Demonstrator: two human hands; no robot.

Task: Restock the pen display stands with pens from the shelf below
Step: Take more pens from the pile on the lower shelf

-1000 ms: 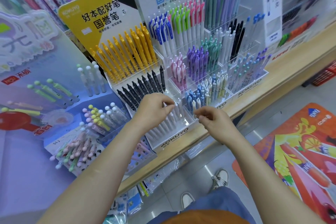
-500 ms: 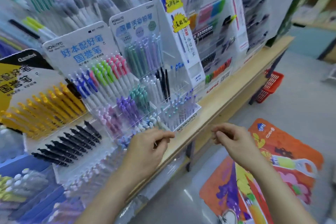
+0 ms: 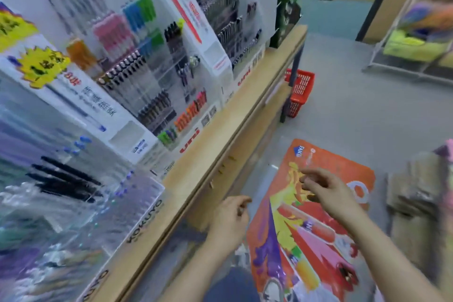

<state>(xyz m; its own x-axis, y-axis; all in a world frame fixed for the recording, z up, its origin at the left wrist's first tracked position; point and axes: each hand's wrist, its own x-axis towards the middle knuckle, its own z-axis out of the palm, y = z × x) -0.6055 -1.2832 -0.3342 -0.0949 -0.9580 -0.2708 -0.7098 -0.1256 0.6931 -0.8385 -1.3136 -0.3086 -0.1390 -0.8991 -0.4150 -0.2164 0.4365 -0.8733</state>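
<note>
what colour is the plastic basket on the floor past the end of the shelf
Red. The slatted plastic basket shows best in the head view.

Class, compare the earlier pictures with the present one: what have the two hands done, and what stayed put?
Both hands came away from the Kokuyo stand: the left hand drew back just off the shelf edge, the right hand swung out over the floor mat. Neither visibly holds a pen. The head turned right. The stand stays put.

Both bare forearms reach forward from the near edge. Left grip [image 3: 230,220] loosely curled, apparently empty despite blur; right grip [image 3: 328,193] farther out, fingers half-spread, holding nothing.
</note>
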